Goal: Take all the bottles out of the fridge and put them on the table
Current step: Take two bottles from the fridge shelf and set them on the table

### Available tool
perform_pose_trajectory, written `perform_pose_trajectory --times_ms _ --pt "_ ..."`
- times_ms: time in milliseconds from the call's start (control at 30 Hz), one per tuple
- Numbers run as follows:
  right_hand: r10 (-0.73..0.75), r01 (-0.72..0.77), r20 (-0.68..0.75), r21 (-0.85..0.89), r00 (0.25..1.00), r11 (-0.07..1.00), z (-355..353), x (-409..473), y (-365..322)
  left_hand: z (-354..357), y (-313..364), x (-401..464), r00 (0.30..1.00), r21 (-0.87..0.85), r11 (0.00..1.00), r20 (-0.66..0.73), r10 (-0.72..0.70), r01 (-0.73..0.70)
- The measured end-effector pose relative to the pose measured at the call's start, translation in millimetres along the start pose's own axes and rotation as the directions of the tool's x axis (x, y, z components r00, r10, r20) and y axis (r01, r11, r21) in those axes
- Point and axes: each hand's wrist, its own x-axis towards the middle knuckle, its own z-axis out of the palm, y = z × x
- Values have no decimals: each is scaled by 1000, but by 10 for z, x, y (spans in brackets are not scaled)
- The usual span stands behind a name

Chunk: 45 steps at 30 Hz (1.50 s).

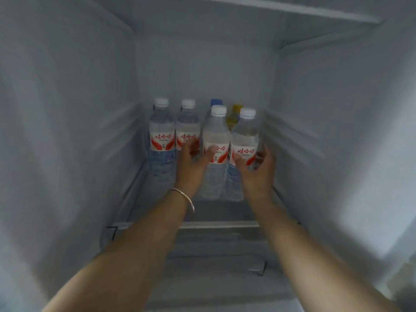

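Blurred hands: left (193, 161) and right (258, 167) open around front bottles (216, 140), hiding labels.

Six bottles (216, 152) stand upright on the fridge shelf (216, 224), two behind.

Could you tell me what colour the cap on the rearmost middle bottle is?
Blue cap, seen in the head view.
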Motion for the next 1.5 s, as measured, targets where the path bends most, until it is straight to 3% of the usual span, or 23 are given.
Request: perform_pose_trajectory --times_ms 100,300,500,900,1133,1367,1500 --pt "9 -16 90 77 996 997 47 140 52 124 -11 73 997 -37 999 71 27 -24" --pt "-11 -14 178 139 984 990 87 254 140 238 -60 89 994 -67 992 15 109 -108" --pt "72 -95 110 215 991 972 143 120 191 290 -105 -19 999 -108 994 -23 25 -27" --pt "-96 86 31 245 995 966 -231 -659 -508 -102 622 -862 994 -99 991 -66 84 -90" --pt "-129 134 -40 186 991 973 -765 -1935 -899 -548 929 -2036 997 -81 993 12 82 -81" --pt "19 -9 -234 45 972 999 -1795 -3369 -928 -496 973 -3501 968 -133 990 249 -20 54" --pt "62 -67 -351 -2 934 998 -2554 -3965 -1042 -155 1170 -4238 908 -146 983 416 -44 114"
